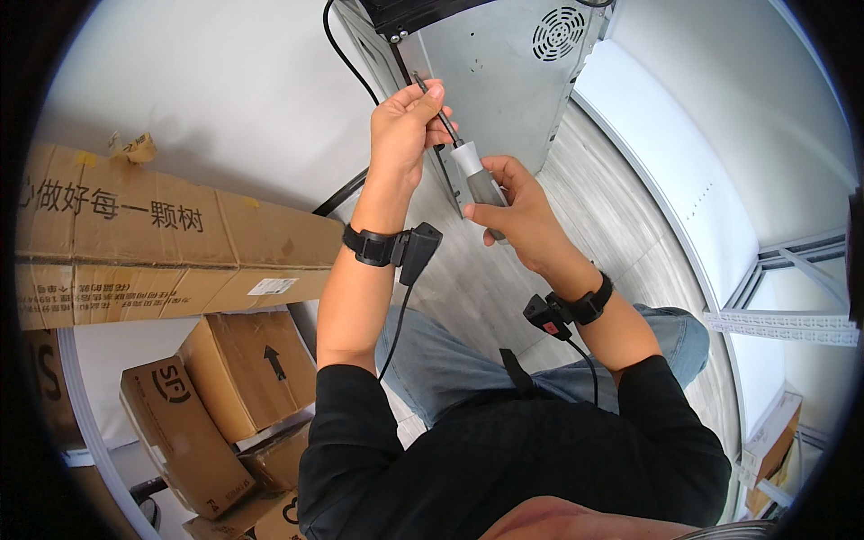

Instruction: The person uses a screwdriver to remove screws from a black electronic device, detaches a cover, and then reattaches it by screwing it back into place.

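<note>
A screwdriver [484,184] with a grey and white handle and a dark metal shaft slants between my two hands. My right hand [522,209] is wrapped round its handle, thumb along the near side. Up at the shaft, my left hand [412,126] pinches the metal near the tip with thumb and fingers. The tip points to the upper left, beside the edge of a grey metal computer case [499,85]. Whether the tip touches the case, I cannot tell.
A black cable [335,45] hangs left of the case. A long cardboard box [180,234] lies at the left, above several stacked brown cartons [252,369]. White metal shelving [783,328] stands at the right. Pale wood-look flooring [585,198] shows below the case.
</note>
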`<move>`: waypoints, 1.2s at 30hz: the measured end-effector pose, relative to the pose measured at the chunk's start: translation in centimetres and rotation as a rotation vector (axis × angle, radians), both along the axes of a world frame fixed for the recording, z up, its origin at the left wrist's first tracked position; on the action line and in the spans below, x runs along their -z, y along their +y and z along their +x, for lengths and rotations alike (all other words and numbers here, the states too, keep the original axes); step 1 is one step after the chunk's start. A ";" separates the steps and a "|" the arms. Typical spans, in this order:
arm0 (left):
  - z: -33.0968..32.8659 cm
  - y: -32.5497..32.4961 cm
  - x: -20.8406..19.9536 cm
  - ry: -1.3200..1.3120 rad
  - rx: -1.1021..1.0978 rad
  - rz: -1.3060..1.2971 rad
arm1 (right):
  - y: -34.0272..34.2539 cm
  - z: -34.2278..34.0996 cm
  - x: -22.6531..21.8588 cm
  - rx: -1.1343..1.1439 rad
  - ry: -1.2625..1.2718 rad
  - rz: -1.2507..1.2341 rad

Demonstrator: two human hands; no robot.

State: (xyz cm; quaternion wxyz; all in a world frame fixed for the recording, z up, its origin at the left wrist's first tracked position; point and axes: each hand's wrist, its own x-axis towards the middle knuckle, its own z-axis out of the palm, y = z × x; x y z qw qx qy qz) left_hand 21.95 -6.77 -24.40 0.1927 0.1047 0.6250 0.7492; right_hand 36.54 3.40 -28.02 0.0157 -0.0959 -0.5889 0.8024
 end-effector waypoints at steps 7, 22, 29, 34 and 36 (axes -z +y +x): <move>0.1 0.2 0.2 -0.006 0.007 0.087 | 1.8 0.0 0.9 -0.341 0.037 -0.733; 0.2 0.8 0.5 0.061 -0.047 -0.012 | 1.2 0.2 1.4 -0.113 -0.016 -0.414; 0.7 1.0 0.1 0.031 -0.060 -0.019 | 1.5 -0.3 2.6 -0.128 -0.048 -0.387; 0.3 1.0 0.4 0.088 -0.068 -0.093 | 0.4 -0.5 3.4 0.009 0.015 0.028; 0.1 1.0 0.6 0.085 -0.061 -0.062 | 0.6 -0.5 3.3 -0.012 0.029 0.033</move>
